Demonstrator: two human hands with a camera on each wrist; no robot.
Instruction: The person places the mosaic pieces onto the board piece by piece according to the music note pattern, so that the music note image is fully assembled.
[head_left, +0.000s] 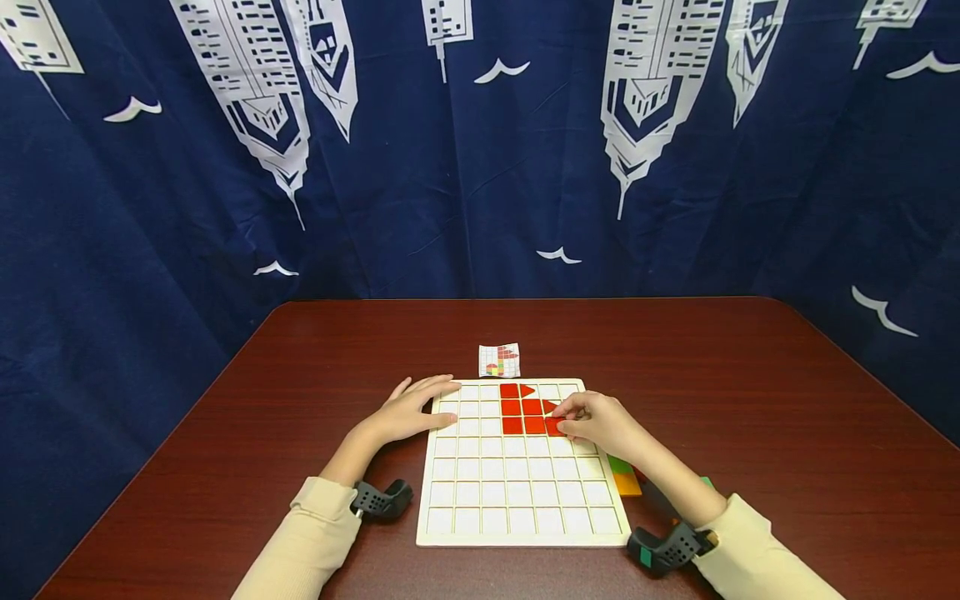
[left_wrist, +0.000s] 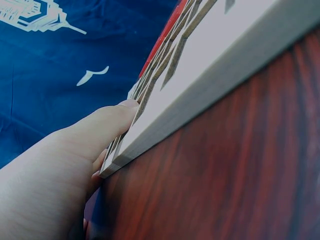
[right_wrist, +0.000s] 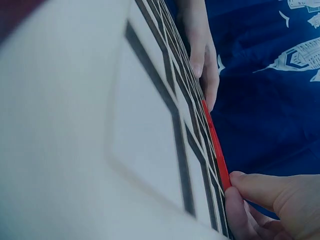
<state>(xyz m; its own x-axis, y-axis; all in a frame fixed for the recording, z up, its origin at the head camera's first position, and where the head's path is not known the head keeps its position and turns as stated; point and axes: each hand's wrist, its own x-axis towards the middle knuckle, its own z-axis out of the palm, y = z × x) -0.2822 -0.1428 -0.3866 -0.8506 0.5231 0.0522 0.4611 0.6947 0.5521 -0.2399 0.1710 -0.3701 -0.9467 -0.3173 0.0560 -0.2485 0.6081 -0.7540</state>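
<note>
A white square grid board (head_left: 496, 493) lies on the table, with several red square tiles (head_left: 512, 407) in its upper rows. One red triangle tile (head_left: 527, 390) ends the top row, and another red triangle tile (head_left: 549, 406) ends the second. My left hand (head_left: 408, 410) rests on the board's far left corner, thumb on the grid and fingers extended along the edge. At the end of the third row, my right hand (head_left: 602, 421) pinches a red square tile (head_left: 552, 427) between thumb and fingers. In the right wrist view, the thumb and a finger meet at the red tiles' edge (right_wrist: 218, 150).
A small printed picture card (head_left: 498, 361) with a coloured grid pattern lies just beyond the board. Green tiles (head_left: 619, 466) and orange tiles (head_left: 627, 484) lie by the board's right edge, partly hidden under the right forearm. A blue patterned curtain (head_left: 465, 167) hangs behind the table.
</note>
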